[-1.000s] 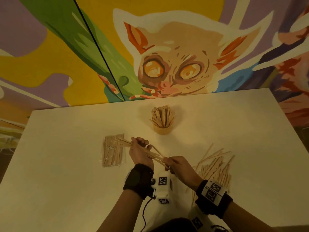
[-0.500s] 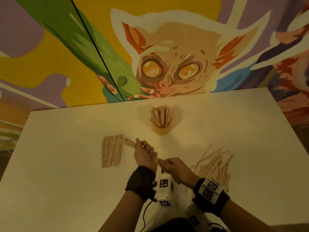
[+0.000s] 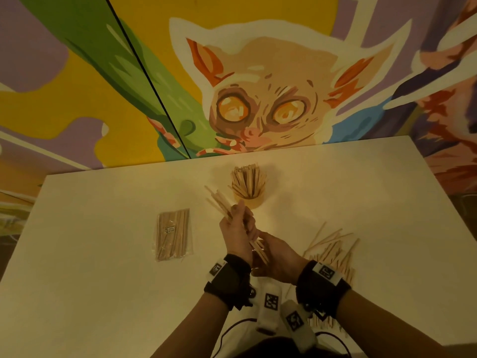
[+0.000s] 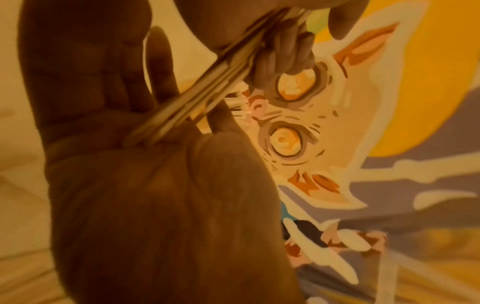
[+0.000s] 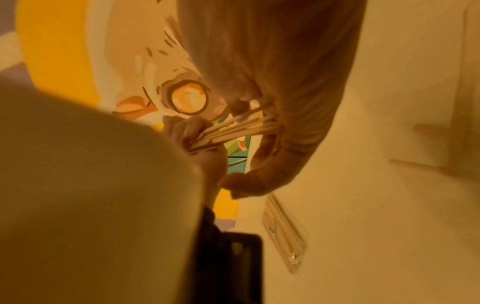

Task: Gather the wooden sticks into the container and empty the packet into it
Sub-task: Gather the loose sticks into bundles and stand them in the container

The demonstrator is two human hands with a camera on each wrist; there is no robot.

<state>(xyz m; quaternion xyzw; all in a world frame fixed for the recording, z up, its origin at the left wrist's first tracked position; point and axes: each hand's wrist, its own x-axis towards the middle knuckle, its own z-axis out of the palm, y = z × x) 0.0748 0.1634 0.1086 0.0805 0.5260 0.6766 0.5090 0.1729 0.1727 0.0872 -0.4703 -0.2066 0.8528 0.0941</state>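
My left hand (image 3: 241,223) grips a bundle of wooden sticks (image 3: 219,201) around its middle, tilted with the top end pointing up and left. It is just in front of the round container (image 3: 254,202), which stands full of upright sticks. My right hand (image 3: 278,257) lies relaxed with its palm against the bundle's lower end. In the right wrist view the stick ends (image 5: 233,129) butt into that hand (image 5: 272,82). A clear packet of sticks (image 3: 172,235) lies flat to the left. A loose pile of sticks (image 3: 333,251) lies to the right.
The white table (image 3: 103,280) butts against a painted mural wall at the back. Its right edge runs diagonally close to the loose pile. Bare tabletop lies on both sides of the container and left of the packet.
The bundle has swung from lying low across the table to a steeper tilt and moved toward the container. My right hand has shifted from gripping the near end to backing it with the palm.
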